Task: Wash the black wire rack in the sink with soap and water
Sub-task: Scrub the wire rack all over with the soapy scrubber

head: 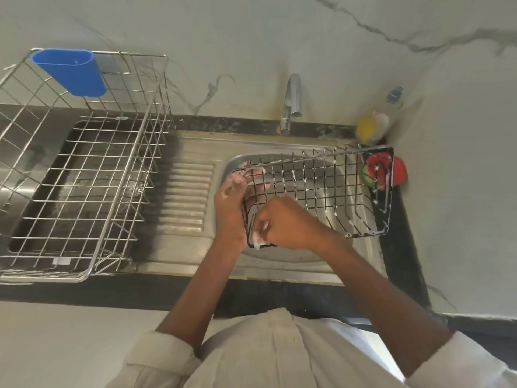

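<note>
Centre right of the frame: the black wire rack (321,189), flecked with soap foam, is held tilted over the steel sink (279,256). The left hand (228,208) grips the rack's left end, fingers curled through the wires. The right hand (282,222) has its fingers closed around a foamy scrubber (257,240) pressed to the rack's lower left corner. A silver dish rack (84,169) occupies the counter (112,292) at left.
</note>
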`<state>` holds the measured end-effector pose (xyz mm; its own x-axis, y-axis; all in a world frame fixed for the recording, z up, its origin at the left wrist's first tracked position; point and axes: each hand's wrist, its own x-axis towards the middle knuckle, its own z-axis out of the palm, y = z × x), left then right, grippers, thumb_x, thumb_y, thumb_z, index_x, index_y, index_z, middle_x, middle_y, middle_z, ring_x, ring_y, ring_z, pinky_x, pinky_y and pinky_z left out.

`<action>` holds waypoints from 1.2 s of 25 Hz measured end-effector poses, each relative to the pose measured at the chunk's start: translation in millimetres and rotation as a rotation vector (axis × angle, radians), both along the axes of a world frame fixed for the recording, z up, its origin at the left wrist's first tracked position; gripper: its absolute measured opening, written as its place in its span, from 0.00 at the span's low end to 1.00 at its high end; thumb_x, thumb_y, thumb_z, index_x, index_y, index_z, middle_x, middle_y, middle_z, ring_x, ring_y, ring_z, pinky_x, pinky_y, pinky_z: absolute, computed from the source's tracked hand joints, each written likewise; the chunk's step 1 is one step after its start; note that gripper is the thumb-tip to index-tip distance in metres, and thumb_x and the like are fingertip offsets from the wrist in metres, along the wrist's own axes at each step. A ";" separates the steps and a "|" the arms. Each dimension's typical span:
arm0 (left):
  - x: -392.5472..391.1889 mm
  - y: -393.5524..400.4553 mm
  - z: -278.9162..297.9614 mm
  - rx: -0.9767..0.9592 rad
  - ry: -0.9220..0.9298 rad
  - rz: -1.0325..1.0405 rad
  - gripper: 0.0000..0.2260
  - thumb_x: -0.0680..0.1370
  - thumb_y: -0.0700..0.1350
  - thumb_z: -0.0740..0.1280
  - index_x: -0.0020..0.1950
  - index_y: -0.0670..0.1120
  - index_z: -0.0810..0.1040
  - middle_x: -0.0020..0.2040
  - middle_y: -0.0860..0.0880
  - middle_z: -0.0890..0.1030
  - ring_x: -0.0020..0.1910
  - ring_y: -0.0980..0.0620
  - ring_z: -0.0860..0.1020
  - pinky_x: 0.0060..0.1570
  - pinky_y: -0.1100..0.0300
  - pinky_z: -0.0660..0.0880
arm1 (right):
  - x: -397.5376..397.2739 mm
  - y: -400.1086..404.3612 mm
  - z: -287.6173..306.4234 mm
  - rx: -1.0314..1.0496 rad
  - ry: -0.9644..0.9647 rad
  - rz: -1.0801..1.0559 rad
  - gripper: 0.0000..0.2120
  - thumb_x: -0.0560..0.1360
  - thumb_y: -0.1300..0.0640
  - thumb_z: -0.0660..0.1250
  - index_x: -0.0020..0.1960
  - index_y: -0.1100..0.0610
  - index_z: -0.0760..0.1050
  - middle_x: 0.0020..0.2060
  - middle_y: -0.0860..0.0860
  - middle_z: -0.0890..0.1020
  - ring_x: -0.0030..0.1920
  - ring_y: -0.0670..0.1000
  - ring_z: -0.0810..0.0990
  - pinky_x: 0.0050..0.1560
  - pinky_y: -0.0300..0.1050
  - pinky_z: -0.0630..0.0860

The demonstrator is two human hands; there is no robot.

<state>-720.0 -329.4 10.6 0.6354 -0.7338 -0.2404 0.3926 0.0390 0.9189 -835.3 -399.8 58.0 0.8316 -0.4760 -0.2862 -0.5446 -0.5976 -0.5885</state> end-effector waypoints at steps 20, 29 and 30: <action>1.2 -19.9 3.2 0.002 -0.256 0.218 0.42 0.64 0.72 0.80 0.69 0.47 0.83 0.62 0.42 0.85 0.69 0.41 0.80 0.70 0.38 0.77 | -46.2 11.1 -40.6 -0.314 -0.219 -0.394 0.10 0.77 0.64 0.73 0.54 0.51 0.87 0.48 0.48 0.85 0.39 0.43 0.78 0.43 0.25 0.73; -7.9 -16.8 -3.1 -0.026 -0.327 0.150 0.38 0.67 0.70 0.79 0.68 0.49 0.83 0.65 0.51 0.86 0.70 0.48 0.81 0.73 0.41 0.76 | -47.0 -19.5 -58.6 -0.309 -0.231 -0.330 0.10 0.77 0.67 0.71 0.52 0.56 0.87 0.48 0.50 0.88 0.46 0.49 0.84 0.54 0.49 0.83; -8.4 -17.4 -3.2 -0.034 -0.317 0.137 0.33 0.68 0.68 0.80 0.67 0.51 0.84 0.64 0.54 0.86 0.70 0.49 0.81 0.72 0.40 0.76 | -37.9 -21.5 -56.2 -0.312 -0.252 -0.316 0.09 0.77 0.67 0.71 0.50 0.56 0.87 0.48 0.50 0.88 0.46 0.49 0.85 0.53 0.49 0.83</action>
<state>-728.3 -346.8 7.4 0.7676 -0.6409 0.0081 0.0764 0.1040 0.9916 -873.2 -421.3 1.8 0.6578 -0.7465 0.1005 -0.5912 -0.5944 -0.5452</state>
